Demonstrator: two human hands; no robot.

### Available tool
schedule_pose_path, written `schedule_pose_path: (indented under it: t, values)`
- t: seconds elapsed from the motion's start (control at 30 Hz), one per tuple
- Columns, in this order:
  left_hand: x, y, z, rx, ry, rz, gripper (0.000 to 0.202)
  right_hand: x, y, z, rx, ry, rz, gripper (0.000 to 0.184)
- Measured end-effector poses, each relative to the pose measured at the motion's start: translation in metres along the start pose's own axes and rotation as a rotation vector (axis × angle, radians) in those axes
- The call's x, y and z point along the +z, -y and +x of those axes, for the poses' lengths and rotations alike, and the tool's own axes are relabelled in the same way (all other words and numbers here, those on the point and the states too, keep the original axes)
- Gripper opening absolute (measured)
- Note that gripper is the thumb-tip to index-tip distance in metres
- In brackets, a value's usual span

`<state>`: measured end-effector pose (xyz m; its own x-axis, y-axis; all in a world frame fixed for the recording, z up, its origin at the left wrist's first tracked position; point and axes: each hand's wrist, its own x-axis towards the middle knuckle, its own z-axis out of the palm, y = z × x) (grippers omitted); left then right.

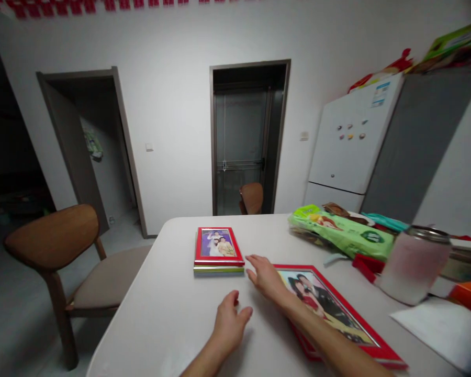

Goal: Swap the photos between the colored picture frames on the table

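A small stack of photo frames (219, 251), the top one red-bordered, lies on the white table (168, 309) ahead of me. A large red photo frame (337, 314) lies flat to the right, partly under my right forearm. My right hand (266, 277) reaches forward with fingers stretched out flat, between the large frame's corner and the small stack, holding nothing. My left hand (230, 322) rests on the table nearer to me, fingers loosely curled but apart, empty.
A green snack bag (341, 230), a frosted jar with a metal lid (414, 264), paper (435, 327) and other packages crowd the table's right side. A wooden chair (63, 256) stands at left. A fridge (361, 141) and two doorways are behind.
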<state>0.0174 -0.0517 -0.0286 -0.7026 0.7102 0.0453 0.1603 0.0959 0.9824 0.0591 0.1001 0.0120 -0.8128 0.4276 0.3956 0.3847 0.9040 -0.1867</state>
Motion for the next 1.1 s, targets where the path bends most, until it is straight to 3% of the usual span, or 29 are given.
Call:
schedule_pose_path:
  t: [0.1, 0.23, 0.33, 0.43, 0.57, 0.7, 0.83, 0.9, 0.97, 1.03, 1.1]
  values:
    - [-0.020, 0.006, 0.006, -0.050, -0.043, -0.100, 0.043, 0.019, 0.045, 0.029, -0.091, 0.027, 0.021, 0.045]
    - [-0.038, 0.007, 0.007, -0.146, -0.112, -0.312, 0.043, 0.023, 0.069, 0.036, -0.133, 0.057, 0.003, 0.033]
    - [-0.047, 0.003, 0.008, -0.168, -0.167, -0.488, 0.041, 0.014, 0.075, 0.014, -0.197, 0.084, -0.009, 0.023]
    - [-0.049, -0.003, 0.005, -0.109, -0.217, -0.634, 0.036, 0.003, 0.078, -0.022, -0.260, 0.110, 0.045, 0.025]
    - [-0.041, -0.023, -0.016, 0.044, -0.275, -0.711, 0.032, -0.011, 0.076, -0.062, -0.202, 0.132, 0.343, 0.034]
    - [-0.035, -0.057, -0.056, 0.187, -0.247, -0.436, 0.032, -0.033, 0.072, -0.076, 0.105, 0.036, 0.835, 0.051]
    - [-0.029, -0.073, -0.094, 0.421, -0.062, 0.035, 0.042, -0.062, 0.071, -0.089, 0.455, -0.043, 1.366, 0.056]
    - [-0.022, -0.063, -0.105, 0.665, 0.013, 0.291, 0.049, -0.072, 0.071, -0.098, 0.552, 0.000, 1.543, 0.054]
    - [-0.013, -0.046, -0.111, 0.894, 0.017, 0.530, 0.049, -0.076, 0.070, -0.107, 0.609, 0.096, 1.597, 0.050]
    - [-0.004, -0.029, -0.114, 1.014, -0.035, 0.713, 0.045, -0.072, 0.066, -0.113, 0.623, 0.195, 1.567, 0.045]
    - [0.003, -0.017, -0.115, 1.031, -0.078, 0.842, 0.039, -0.063, 0.059, -0.116, 0.587, 0.258, 1.497, 0.043]
